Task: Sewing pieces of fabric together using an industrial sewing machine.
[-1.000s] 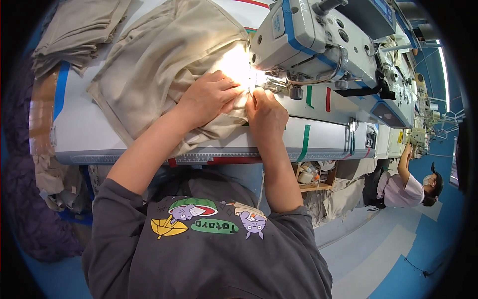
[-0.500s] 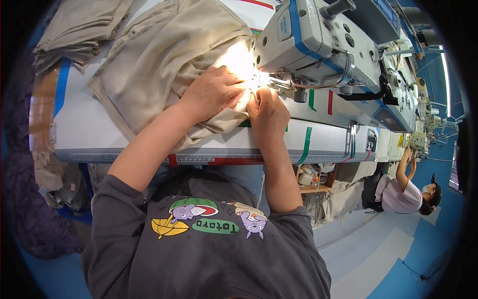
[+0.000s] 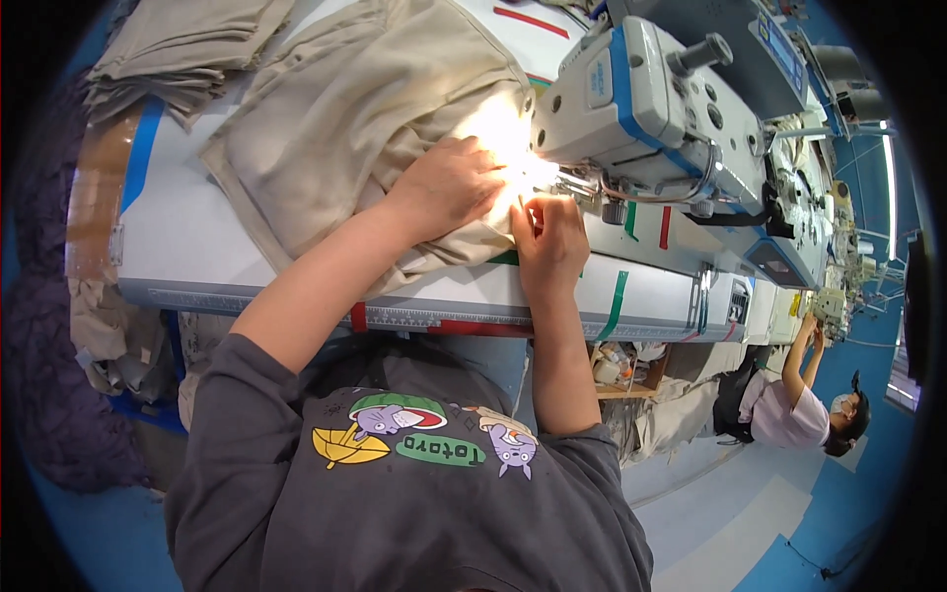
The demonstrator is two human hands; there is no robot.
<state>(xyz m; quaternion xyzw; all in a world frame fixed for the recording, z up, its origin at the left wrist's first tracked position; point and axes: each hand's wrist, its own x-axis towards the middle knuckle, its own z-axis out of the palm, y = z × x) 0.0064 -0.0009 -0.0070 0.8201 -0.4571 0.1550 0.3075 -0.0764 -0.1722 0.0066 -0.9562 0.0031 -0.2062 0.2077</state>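
Observation:
A large beige cloth piece [image 3: 316, 138], folded and rumpled, lies on the white sewing table under the white and blue sewing machine [image 3: 651, 109]. My left hand [image 3: 449, 187] rests on the cloth just left of the needle area, its fingers bent and gripping the fabric. Close beside it, my right hand [image 3: 552, 242] pinches the cloth's edge in front of the presser foot, thumb and forefinger together. Bright lamp glare washes out the needle, the fingertips and the fabric between them.
A stack of beige cloth pieces [image 3: 178, 59] sits at the far left. The table's front edge carries a ruler strip [image 3: 247, 301] with red and green tape. More fabric hangs below at the left. Another person [image 3: 789, 405] works at a machine on the right.
The whole view has shifted slightly, so table and machine appear further right and lower. Both hands stay on the cloth at the needle; the right-hand fingers have curled a little more.

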